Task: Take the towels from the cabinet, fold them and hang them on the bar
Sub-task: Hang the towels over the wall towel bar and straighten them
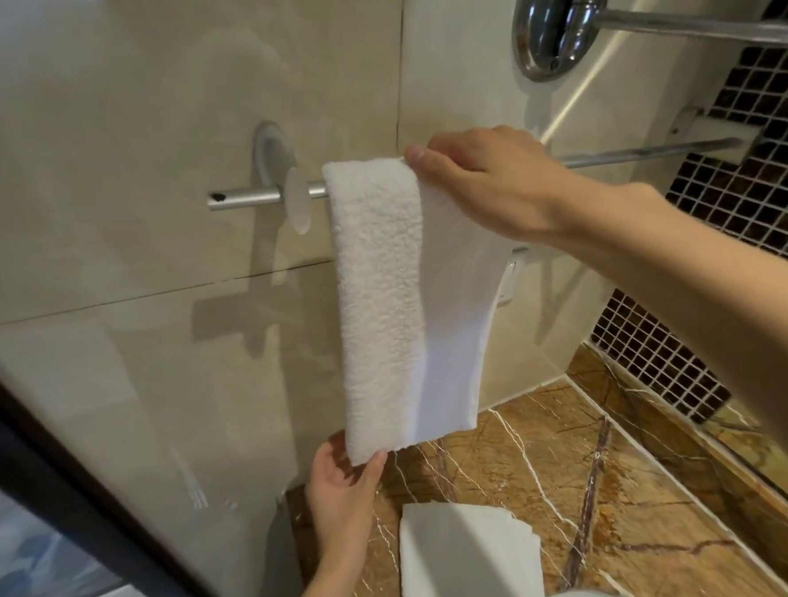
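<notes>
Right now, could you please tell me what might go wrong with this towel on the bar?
The left hand pinches the lower corner of the towel; a tug could drag it off the bar. Under the right hand, the folded layers splay apart, so the fold might open once released.

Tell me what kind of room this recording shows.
Most likely a bathroom: a white towel hangs over a wall-mounted towel bar, on glossy beige wall tiles, with a dark mosaic strip.

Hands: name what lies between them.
Head view: only the towel, hanging from the bar. The right hand holds its top at the bar; the left hand pinches its bottom edge.
</notes>
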